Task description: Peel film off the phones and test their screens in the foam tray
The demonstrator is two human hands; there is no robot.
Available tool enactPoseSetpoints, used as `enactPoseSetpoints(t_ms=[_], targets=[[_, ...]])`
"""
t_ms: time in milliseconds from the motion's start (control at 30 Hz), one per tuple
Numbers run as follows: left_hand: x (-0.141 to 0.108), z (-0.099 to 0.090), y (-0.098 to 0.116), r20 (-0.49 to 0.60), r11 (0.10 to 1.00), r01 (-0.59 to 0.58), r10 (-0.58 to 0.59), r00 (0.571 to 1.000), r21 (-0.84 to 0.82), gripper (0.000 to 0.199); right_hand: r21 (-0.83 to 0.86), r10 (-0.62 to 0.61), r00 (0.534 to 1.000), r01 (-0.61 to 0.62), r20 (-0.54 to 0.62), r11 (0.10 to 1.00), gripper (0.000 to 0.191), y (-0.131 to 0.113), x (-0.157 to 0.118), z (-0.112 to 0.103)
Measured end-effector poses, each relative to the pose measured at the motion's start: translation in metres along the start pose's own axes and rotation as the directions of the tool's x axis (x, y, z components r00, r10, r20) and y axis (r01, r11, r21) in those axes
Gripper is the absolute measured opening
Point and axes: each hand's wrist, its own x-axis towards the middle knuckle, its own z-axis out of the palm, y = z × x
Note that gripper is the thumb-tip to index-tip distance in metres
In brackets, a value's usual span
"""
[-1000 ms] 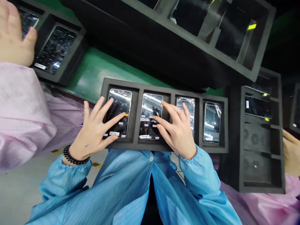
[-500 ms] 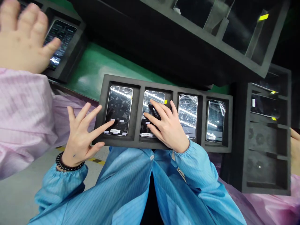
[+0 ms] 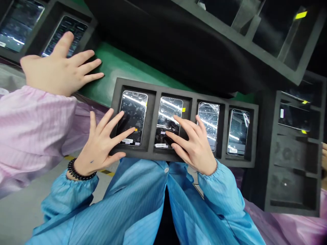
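Observation:
A black foam tray (image 3: 150, 146) lies across my lap with phones in its compartments. My left hand (image 3: 100, 146) is spread, its index fingertip on the screen of the leftmost phone (image 3: 134, 109), beside a small orange mark. The second phone (image 3: 170, 107) has a white label near its bottom edge. Over its right side, my right hand (image 3: 196, 146) has its fingers apart, the index fingertip at the screen's lower part. To the right sit a third phone (image 3: 208, 119), partly covered by my right hand, and a fourth phone (image 3: 238, 132).
A co-worker's hand (image 3: 58, 71) in a pink sleeve reaches in at upper left, by another tray (image 3: 30, 47) of phones. A large dark tray (image 3: 276, 61) overhangs the upper right. Another foam tray (image 3: 293, 206) stands at right. Behind is a green surface (image 3: 107, 64).
Both my hands have shifted slightly right in view; an orange mark now shows at my left index fingertip. The co-worker's left-side hand has turned and moved right and down.

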Motion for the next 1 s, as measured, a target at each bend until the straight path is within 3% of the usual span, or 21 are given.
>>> enactPoseSetpoints(t_ms=[100, 200, 400, 767, 1000], targets=[[-0.007, -0.002, -0.002, -0.12, 0.999, 0.026, -0.031, 0.992, -0.041, 0.059, -0.013, 0.042, 0.998, -0.042, -0.036, 0.999, 0.029, 0.003, -0.013, -0.008], [-0.016, -0.005, -0.002, -0.169, 0.996, 0.061, -0.07, 0.983, -0.059, 0.057, -0.03, 0.067, 0.997, -0.067, -0.029, 0.997, 0.03, 0.005, -0.023, -0.009], [-0.03, -0.005, 0.0, -0.208, 0.998, 0.052, -0.06, 0.976, -0.044, 0.051, -0.067, 0.086, 0.996, -0.084, 0.032, 0.994, 0.028, 0.006, -0.025, -0.001], [-0.043, -0.006, 0.002, -0.288, 0.999, 0.04, -0.035, 0.957, 0.012, 0.05, -0.032, 0.003, 1.0, -0.003, 0.018, 0.999, 0.027, 0.003, -0.011, 0.008], [-0.045, -0.004, 0.003, -0.272, 0.999, 0.041, -0.038, 0.962, 0.005, 0.051, -0.046, -0.03, 0.997, 0.033, 0.068, 0.998, 0.033, -0.001, -0.002, 0.012]])
